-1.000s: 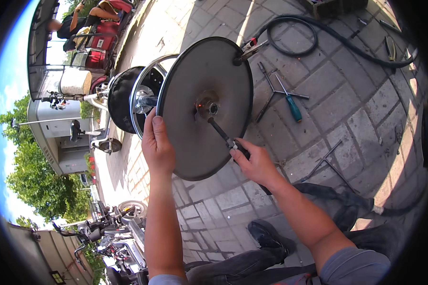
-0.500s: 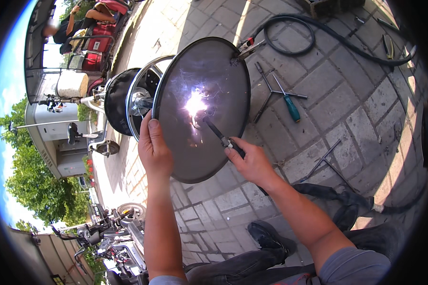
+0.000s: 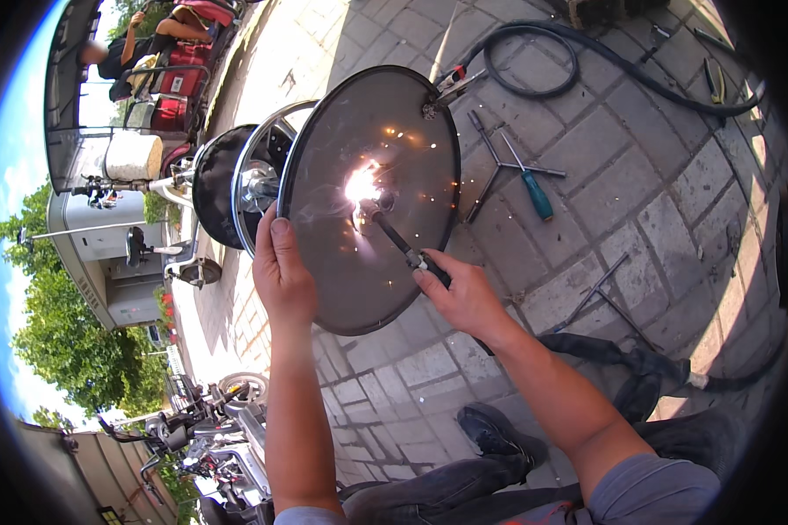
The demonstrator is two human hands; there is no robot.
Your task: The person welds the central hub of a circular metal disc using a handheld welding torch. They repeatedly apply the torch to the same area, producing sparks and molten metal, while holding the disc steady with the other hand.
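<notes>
A round stool lies on its side. Its dark grey disc base (image 3: 324,289) faces me, with a chrome ring (image 3: 243,188) and a black seat (image 3: 214,184) behind it. My left hand (image 3: 284,271) grips the left edge of the base. My right hand (image 3: 460,293) is closed around the black handle of a welding torch (image 3: 398,241), whose tip points at the middle of the base. There a bright arc (image 3: 363,184) glows and throws orange sparks, hiding the spot under it. A clamp (image 3: 453,80) with a red part sits by the base's upper right rim.
A Y-shaped wrench (image 3: 497,164) and a teal-handled screwdriver (image 3: 536,194) lie on the paving right of the base. A T-shaped tool (image 3: 595,290) is nearer. Black cable (image 3: 534,90) loops at the back; pliers (image 3: 716,83) lie far right. Someone sits in a vehicle (image 3: 179,96) far left.
The arc has turned from bluish white to warmer orange, and more sparks fly across the base. The base has shifted very slightly. Both hands keep their hold.
</notes>
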